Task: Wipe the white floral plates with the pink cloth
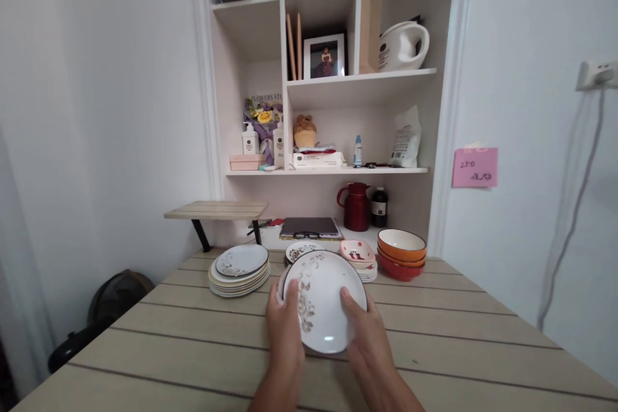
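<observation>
Between my two hands is a white plate (327, 309) with a dark rim and a brown flower print, tilted so its face points at me. My left hand (284, 322) grips its left edge, thumb on the face and fingers behind. On the right edge, my right hand (367, 335) holds it the same way. Whether more plates sit behind it is hard to see. Just beyond it lies another flower-patterned plate (300, 250), partly covered by the held one. A stack of plates (240, 262) stands to the left on the table.
Small pink patterned dishes (357, 251) and stacked orange and red bowls (402, 246) stand at the back right of the slatted table (193, 335). A raised wooden stand (217, 210) is at the back left. Behind are a dark laptop (309, 226) and red jug (356, 207).
</observation>
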`<state>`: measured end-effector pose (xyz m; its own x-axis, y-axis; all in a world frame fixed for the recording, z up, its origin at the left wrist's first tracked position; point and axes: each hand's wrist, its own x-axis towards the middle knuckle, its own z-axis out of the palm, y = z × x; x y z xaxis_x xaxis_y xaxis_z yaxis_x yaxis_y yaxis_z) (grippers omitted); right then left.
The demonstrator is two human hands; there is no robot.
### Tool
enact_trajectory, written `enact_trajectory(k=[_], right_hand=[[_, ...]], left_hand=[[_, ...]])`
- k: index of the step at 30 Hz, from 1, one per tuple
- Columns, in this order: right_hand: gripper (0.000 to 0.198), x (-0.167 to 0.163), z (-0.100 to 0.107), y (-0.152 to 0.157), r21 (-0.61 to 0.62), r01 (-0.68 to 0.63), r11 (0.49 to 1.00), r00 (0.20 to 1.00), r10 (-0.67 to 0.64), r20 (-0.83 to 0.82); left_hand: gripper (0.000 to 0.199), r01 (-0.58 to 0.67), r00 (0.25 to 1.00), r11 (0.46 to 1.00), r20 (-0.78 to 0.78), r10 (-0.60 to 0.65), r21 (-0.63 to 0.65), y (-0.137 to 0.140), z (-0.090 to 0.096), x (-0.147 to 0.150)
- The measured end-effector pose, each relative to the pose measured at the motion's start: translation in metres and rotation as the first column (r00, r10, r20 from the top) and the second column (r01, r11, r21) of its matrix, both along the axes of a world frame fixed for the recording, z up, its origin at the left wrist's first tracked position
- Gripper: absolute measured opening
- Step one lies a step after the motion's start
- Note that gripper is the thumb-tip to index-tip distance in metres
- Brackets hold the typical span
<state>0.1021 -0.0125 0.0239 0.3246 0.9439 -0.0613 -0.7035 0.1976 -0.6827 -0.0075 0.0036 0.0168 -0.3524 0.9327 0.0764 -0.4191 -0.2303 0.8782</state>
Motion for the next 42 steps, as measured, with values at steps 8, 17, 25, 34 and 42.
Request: enact_trajectory(k=[8,17,25,34,42], right_hand=[[0.080,0.003,-0.003,-0.001,0.016,0.093,0.996,0.992,-0.091,-0.081],[0.054,0.046,0.016,-0.003,0.099,-0.322,0.942,0.933,0.297,0.206],[0.064,0.020,0.019,-0.008,0.104,-0.167,0.980,0.928,0.120,0.352],[0.085,0.006,0.006,-0.004,0.024,0.010,1.000,0.999,-0.011,0.034],[0.074,0.000,0.000,0.002,0.022,0.071,0.997,0.994,-0.069,-0.082]], left_hand=[[0.051,-0.011,0.988,0.999,0.154,0.018,-0.049,-0.011,-0.020,0.058],[0.035,0.302,0.729,0.949,-0.663,-0.167,0.092,-0.001,0.049,-0.039],[0.024,0.431,0.498,0.883,-0.865,-0.060,0.187,-0.006,0.085,-0.045],[0.052,0.153,0.971,0.978,-0.206,-0.121,0.144,-0.009,0.049,-0.013],[0.056,0.053,0.998,0.989,0.023,-0.057,0.136,-0.010,0.035,-0.001]])
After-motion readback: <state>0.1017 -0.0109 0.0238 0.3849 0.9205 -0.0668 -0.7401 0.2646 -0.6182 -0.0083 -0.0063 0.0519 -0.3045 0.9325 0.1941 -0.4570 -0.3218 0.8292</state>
